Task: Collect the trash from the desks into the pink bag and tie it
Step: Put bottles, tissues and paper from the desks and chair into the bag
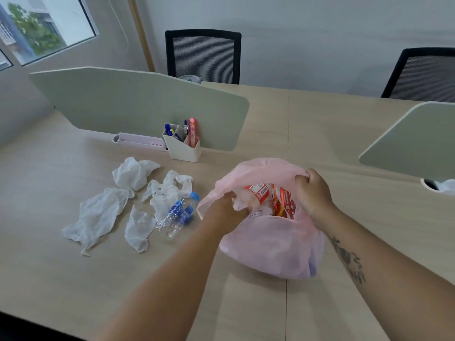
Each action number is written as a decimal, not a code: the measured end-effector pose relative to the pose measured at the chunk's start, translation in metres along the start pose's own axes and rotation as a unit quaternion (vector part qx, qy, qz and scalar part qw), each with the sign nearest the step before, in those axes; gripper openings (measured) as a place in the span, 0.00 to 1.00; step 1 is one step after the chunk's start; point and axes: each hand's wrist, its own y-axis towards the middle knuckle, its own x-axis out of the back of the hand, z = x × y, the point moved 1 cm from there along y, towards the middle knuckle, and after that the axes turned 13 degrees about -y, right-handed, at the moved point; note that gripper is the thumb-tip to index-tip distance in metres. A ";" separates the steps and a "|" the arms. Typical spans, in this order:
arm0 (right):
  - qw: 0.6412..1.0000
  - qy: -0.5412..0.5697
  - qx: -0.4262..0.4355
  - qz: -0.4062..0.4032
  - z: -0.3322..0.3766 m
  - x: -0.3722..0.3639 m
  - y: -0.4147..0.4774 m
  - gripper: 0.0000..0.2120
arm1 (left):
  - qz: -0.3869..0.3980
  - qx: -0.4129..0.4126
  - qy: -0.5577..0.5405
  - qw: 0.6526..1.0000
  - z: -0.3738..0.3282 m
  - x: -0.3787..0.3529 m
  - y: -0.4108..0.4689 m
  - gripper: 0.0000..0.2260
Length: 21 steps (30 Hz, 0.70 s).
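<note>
Up close, left grip [229,204] and right grip [312,190] each pinch the rim of the pink bag [270,247], and the water bottle [178,214] lies just left of the left grip, cap end nearer, tissues [98,217] beyond it.

Bare forearms lead back from the left hand [229,205] and right hand [312,190]. A dark, branching tattoo [349,262] runs along the right forearm, behind the wrist.
</note>
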 end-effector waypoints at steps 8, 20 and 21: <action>1.000 -0.017 -0.003 0.015 0.004 -0.009 -0.005 0.11 | -0.056 0.003 0.030 0.998 0.023 -0.001 -0.005 0.25; 0.999 -0.033 -0.019 0.018 0.018 -0.061 -0.011 0.13 | -0.169 -0.024 0.140 0.975 0.121 0.071 -0.021 0.25; 0.999 -0.042 -0.015 0.020 0.021 -0.059 -0.011 0.11 | -0.123 0.009 0.141 0.982 0.130 0.070 -0.019 0.29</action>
